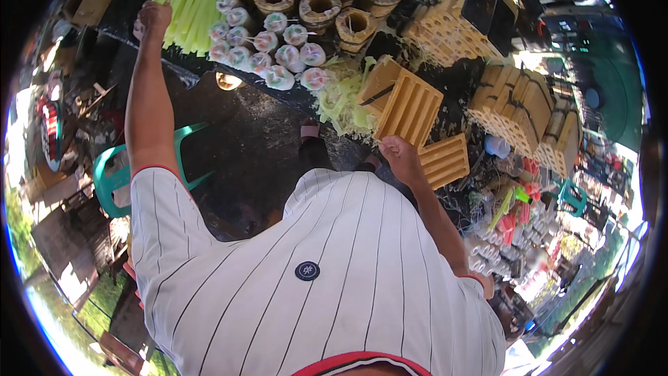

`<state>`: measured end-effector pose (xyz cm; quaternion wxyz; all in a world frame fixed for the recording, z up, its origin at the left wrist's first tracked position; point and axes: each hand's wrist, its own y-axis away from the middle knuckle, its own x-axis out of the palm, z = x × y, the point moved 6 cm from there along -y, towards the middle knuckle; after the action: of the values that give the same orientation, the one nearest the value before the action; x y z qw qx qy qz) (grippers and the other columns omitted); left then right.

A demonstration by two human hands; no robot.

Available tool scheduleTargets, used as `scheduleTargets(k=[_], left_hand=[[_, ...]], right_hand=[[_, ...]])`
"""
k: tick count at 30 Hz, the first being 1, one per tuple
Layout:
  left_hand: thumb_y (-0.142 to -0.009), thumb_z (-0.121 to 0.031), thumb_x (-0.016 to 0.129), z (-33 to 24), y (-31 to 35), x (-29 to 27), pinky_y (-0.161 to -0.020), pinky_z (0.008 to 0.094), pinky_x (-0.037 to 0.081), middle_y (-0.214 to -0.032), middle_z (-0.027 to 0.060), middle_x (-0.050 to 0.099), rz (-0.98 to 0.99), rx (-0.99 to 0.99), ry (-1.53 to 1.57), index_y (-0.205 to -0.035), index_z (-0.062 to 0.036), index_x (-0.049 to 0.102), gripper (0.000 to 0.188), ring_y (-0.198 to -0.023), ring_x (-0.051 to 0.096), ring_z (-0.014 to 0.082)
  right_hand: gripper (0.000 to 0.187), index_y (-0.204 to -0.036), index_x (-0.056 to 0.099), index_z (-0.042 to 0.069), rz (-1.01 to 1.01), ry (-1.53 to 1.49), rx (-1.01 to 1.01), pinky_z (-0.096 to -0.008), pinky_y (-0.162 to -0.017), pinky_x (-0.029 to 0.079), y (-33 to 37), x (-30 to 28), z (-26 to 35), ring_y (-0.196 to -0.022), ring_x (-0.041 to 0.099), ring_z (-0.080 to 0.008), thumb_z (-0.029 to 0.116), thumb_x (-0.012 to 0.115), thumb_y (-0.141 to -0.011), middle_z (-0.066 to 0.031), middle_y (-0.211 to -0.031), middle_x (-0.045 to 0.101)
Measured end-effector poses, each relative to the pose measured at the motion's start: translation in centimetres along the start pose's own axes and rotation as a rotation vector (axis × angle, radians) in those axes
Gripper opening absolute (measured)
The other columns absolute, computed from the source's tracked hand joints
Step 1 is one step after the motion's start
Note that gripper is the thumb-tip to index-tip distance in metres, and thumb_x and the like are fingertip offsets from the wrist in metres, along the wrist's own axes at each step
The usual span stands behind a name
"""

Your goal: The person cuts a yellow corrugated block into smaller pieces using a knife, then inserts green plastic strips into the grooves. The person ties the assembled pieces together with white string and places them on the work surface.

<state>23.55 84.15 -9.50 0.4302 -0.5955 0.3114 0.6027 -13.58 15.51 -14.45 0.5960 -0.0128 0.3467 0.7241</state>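
My left hand (153, 19) reaches to the far left, curled beside a row of long pale green sticks (188, 10). Its fingers look closed; what they hold, if anything, is hidden. With my right hand (401, 156) I pinch the near corner of a tan grooved wooden board (410, 110), tilted up with its long channels facing me. A second grooved board (446, 160) lies just right of that hand. Behind the tilted board rests a flat tan wooden piece (380, 83). Pale green shavings (346, 97) are heaped to its left.
Several plastic-wrapped bundles (265, 42) stand beside the sticks. Behind them are thick tan hollow blocks (320, 5). Strapped stacks of holed wooden blocks (511, 106) sit to the right, one with a dark flat device (487, 10) on top. A green plastic chair (108, 181) stands at left.
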Motion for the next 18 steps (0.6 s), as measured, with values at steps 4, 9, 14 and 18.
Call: scheduleTargets(k=[4, 9, 14, 18], left_hand=[[-0.101, -0.056, 0.058, -0.6, -6.9, 7.7, -0.107, 0.0598, 0.047, -0.133, 0.0309, 0.067, 0.193, 0.199, -0.154, -0.117, 0.0103, 0.071, 0.07, -0.132, 0.056, 0.0516], [-0.098, -0.062, 0.06, 1.0, -7.7, 10.9, -0.109, 0.0632, 0.042, -0.135, 0.0341, 0.064, 0.148, 0.089, -0.04, -0.119, 0.0078, 0.072, 0.074, -0.13, 0.055, 0.0539], [-0.089, -0.067, 0.073, 2.0, -2.1, -0.6, -0.111, 0.0507, 0.047, -0.145, 0.0253, 0.061, 0.0, 0.229, 0.166, -0.155, -0.0095, 0.053, 0.09, -0.137, 0.057, 0.0382], [-0.093, -0.046, 0.075, -12.1, 16.2, -28.8, -0.1, 0.0397, 0.048, -0.124, 0.0159, 0.064, 0.459, 0.845, 1.402, -0.139, -0.0015, 0.057, 0.066, -0.115, 0.062, 0.0263]], right_hand=[[0.032, -0.118, 0.069, -0.005, -0.116, 0.013, 0.085, -0.0378, -0.091, 0.059, 3.1, 0.5, -3.5, -0.101, 0.075, -0.0269, 0.022, 0.074, -0.1, -0.0191, -0.11, 0.077], [0.036, -0.119, 0.07, -0.004, -0.273, -0.033, 0.205, -0.0392, -0.09, 0.059, 6.8, -0.4, -6.4, -0.101, 0.076, -0.0286, 0.024, 0.077, -0.096, -0.0213, -0.107, 0.077], [0.041, -0.118, 0.071, -0.002, -0.931, 0.397, 0.296, -0.0425, -0.09, 0.057, 10.0, -6.8, -13.1, -0.099, 0.074, -0.035, 0.03, 0.077, -0.093, -0.0206, -0.1, 0.076], [0.046, -0.122, 0.07, -0.005, -0.987, -0.8, 0.721, -0.0426, -0.087, 0.057, 12.9, -7.7, -26.9, -0.105, 0.073, -0.0343, 0.032, 0.076, -0.095, -0.0222, -0.114, 0.073]])
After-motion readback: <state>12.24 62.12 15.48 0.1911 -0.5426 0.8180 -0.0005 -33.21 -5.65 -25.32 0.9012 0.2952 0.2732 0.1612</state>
